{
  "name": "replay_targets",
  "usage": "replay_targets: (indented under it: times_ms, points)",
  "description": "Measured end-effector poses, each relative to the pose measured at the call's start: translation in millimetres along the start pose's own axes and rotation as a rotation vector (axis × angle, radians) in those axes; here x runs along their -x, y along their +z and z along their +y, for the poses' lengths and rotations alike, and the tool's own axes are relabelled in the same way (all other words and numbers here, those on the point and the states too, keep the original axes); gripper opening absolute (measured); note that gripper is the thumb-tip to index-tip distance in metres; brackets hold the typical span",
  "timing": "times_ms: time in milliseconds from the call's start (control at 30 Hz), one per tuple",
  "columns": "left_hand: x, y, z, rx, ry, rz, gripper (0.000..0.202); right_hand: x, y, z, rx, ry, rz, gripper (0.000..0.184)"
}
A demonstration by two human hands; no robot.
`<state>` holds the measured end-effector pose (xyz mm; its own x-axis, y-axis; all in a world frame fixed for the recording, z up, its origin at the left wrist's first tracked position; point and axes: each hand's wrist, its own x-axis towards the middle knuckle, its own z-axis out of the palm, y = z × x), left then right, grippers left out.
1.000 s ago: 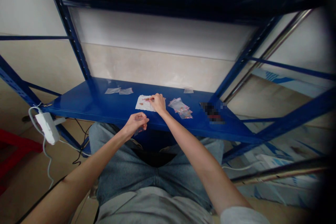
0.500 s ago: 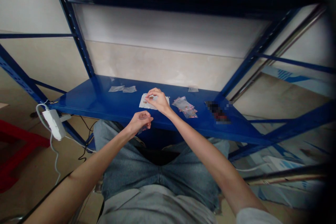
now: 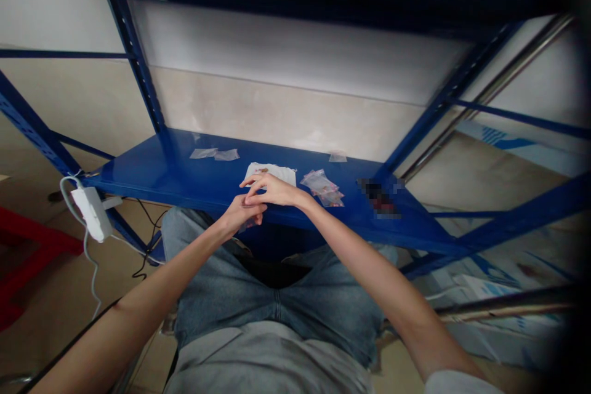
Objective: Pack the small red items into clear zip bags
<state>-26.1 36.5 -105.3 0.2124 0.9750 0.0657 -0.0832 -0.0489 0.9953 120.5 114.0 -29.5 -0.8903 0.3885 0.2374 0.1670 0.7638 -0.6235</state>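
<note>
Head view shows a person sitting at a blue metal shelf with both bare arms reaching out over their jeans. The left hand is curled almost shut, just in front of the shelf edge. A bit of small see-through bag pokes out under it, but I cannot tell if the hand has hold of it. The right hand reaches across and sits just above the left hand. Its fingers are spread open, and it holds nothing that I can see. Its fingertips look like they touch the left hand. Just past the right hand, a white paper with tiny red bits on it lies flat on the shelf. To the right of the paper is a small pile of bags with pink marks. Two see-through bags lie side by side to the left, near the back, and one more bag lies at the back on the right. Farther right on the shelf is a blurred patch, too fuzzy to tell what it is. A white power strip hangs by the left end of the shelf.
</note>
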Motion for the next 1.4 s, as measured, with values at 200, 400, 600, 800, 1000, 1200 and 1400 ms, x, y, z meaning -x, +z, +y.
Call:
replay_targets:
  times_ms: [200,400,600,800,1000,1200,1400]
  points:
    - [3.3,2.3,6.8,0.111,-0.017,-0.029,0.036,0.4,1.0,10.1,-0.088,0.030,0.182,0.023]
    - [5.3,3.5,13.8,0.214,-0.019,-0.065,0.037,10.8,-8.4,30.8,-0.078,0.106,0.405,0.019]
    - [9.7,2.4,33.7,0.554,0.130,-0.106,0.035,15.0,-18.6,64.5,-0.068,0.187,0.705,0.021]
    - [10.5,7.5,25.0,0.495,0.106,-0.169,0.032,11.8,-17.8,102.0,0.181,0.372,0.718,0.025]
    - [10.6,9.5,19.5,0.448,0.049,-0.168,0.033,-1.9,-13.9,115.2,0.319,0.423,0.687,0.021]
    - [8.0,7.9,17.5,0.452,0.026,-0.166,0.032,-20.6,-5.0,101.8,0.404,0.364,0.624,0.012]
    - [7.3,6.1,17.3,0.449,0.055,-0.181,0.029,-29.4,11.8,86.5,0.517,0.326,0.479,0.013]
